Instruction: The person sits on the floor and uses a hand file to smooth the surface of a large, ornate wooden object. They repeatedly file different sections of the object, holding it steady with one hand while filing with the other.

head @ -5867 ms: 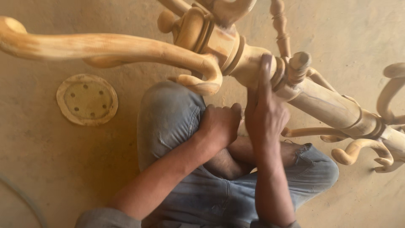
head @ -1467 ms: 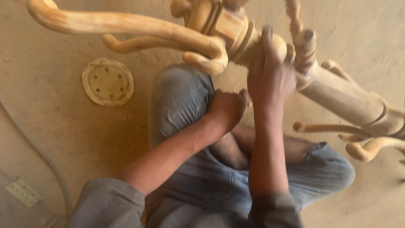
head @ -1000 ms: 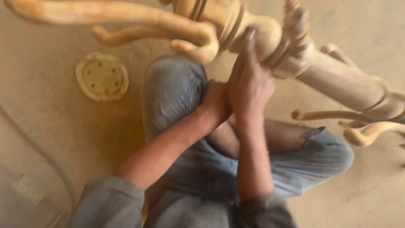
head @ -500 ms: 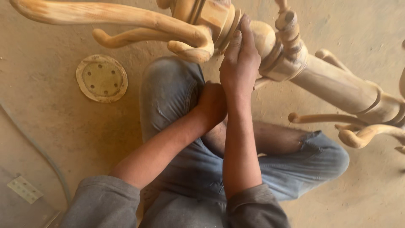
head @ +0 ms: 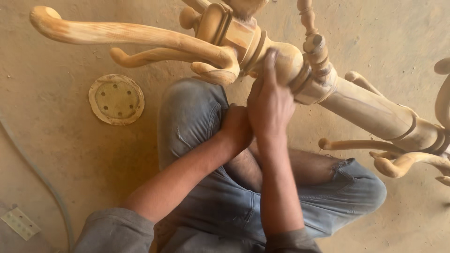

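Turned wooden post (head: 356, 105) looks heavy, stiff; right hand (head: 271, 100) flat on its bulge, left hand (head: 236, 129) maybe fisted underneath, can't tell.

Person, head view. Grey sleeves pushed up above the elbows; forearms bare. Left hand (head: 236, 129) and right hand (head: 271, 105) bare, no gloves or rings visible. Blue denim trousers (head: 197, 117), dusty, frayed tear near one knee.

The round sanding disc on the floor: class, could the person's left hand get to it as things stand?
Probably yes. The sanding disc lies bare on the floor beside the left knee, nothing covering it, and the left hand, tucked under the right hand, would only need to let go.
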